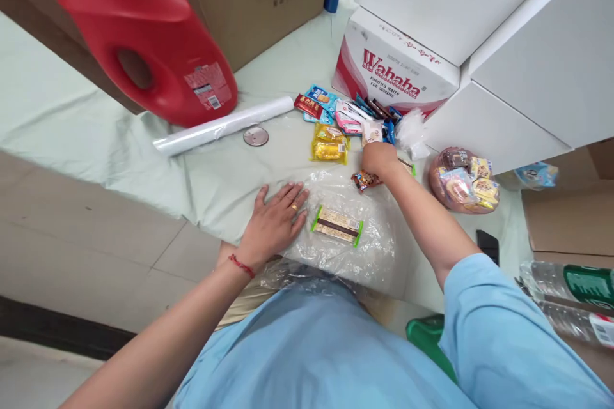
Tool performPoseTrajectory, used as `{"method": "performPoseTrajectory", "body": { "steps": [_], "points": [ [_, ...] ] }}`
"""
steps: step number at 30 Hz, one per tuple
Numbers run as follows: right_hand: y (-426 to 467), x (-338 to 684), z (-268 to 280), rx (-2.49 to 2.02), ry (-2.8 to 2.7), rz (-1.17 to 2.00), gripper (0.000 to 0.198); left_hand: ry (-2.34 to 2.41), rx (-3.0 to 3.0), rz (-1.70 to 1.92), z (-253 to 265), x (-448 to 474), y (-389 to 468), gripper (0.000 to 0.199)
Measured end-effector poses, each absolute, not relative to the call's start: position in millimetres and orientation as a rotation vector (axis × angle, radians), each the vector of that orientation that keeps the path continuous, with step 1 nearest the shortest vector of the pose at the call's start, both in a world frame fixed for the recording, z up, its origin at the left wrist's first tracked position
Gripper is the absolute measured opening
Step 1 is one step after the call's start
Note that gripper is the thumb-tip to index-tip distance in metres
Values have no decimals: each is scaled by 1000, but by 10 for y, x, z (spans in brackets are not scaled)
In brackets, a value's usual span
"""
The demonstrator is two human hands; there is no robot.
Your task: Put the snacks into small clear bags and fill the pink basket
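Note:
My left hand (pixel 277 220) lies flat with fingers spread on a sheet of clear plastic film (pixel 378 236). Just right of it, on the film, is a grain bar in a clear wrapper with green ends (pixel 337 225). My right hand (pixel 380 160) is curled at the front of a pile of wrapped snacks (pixel 352 116); its fingertips and anything in them are hidden. A small orange-brown packet (pixel 366 180) shows below that hand, and a pale packet (pixel 371 132) sits above it. Yellow snack packets (pixel 330 144) lie to the left.
A roll of plastic film (pixel 225 124) and a round metal lid (pixel 256 135) lie at left, near a red jug (pixel 158 45). Behind the snacks stands a Wahaha water carton (pixel 393 67). At right are crumpled white plastic (pixel 412 134), a brown bowl of snacks (pixel 439 188) and a black phone-like object (pixel 487 246).

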State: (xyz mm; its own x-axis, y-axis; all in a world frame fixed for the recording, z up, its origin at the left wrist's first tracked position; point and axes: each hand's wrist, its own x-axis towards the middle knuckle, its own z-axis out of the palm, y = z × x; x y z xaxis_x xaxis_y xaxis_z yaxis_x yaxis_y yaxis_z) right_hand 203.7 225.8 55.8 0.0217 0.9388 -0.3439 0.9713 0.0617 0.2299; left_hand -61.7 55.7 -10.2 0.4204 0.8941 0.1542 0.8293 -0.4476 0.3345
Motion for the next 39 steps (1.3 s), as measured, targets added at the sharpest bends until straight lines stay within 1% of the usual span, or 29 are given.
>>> {"method": "performPoseTrajectory", "body": {
  "steps": [3,5,7,8,10,12,13,14,15,16,17,18,21,23,25,28,30,36,39],
  "points": [
    [2194,2157,618,2027,2004,-4,35,1527,2453,473,-108,-618,557,52],
    [2089,2275,659,2220,2109,14,34,1530,2438,485,-109,-618,555,51],
    [1890,2396,688,2484,2289,-136,34,1528,2418,494,-108,-617,552,50],
    [1751,2445,693,2627,2377,-332,34,1524,2408,496,-109,-618,550,50],
    [1401,2500,675,2823,2420,-972,34,1513,2393,497,-115,-623,548,50],
    [1004,2484,614,2808,2292,-1574,33,1507,2383,501,-126,-631,547,51],
    [815,2448,569,2731,2209,-1767,33,1506,2380,503,-131,-636,546,51],
    [647,2394,518,2648,2147,-1867,33,1505,2379,504,-137,-639,544,52],
    [509,2327,464,2574,2117,-1897,33,1503,2379,505,-140,-641,543,52],
    [407,2252,414,2495,2122,-1865,32,1501,2380,504,-140,-642,541,52],
    [341,2175,372,2421,2166,-1768,32,1501,2379,502,-138,-641,540,53],
    [307,2104,343,2356,2234,-1608,32,1505,2377,501,-132,-639,540,53],
    [322,1966,351,2198,2362,-963,34,1524,2366,488,-108,-629,544,54],
    [344,1931,421,2119,2350,-703,37,1531,2373,471,-97,-622,548,53],
    [341,1910,501,2030,2359,-641,44,1536,2388,454,-94,-618,549,53],
    [309,1859,575,1851,2400,-626,60,1540,2395,451,-103,-617,550,53],
    [293,1804,583,1753,2390,-623,65,1538,2386,461,-111,-619,552,53],
    [302,1665,577,1742,2378,-625,55,1532,2395,479,-122,-630,549,52],
    [300,1665,596,1722,2375,-643,55,1530,2400,474,-114,-633,549,53]
  ]
}}
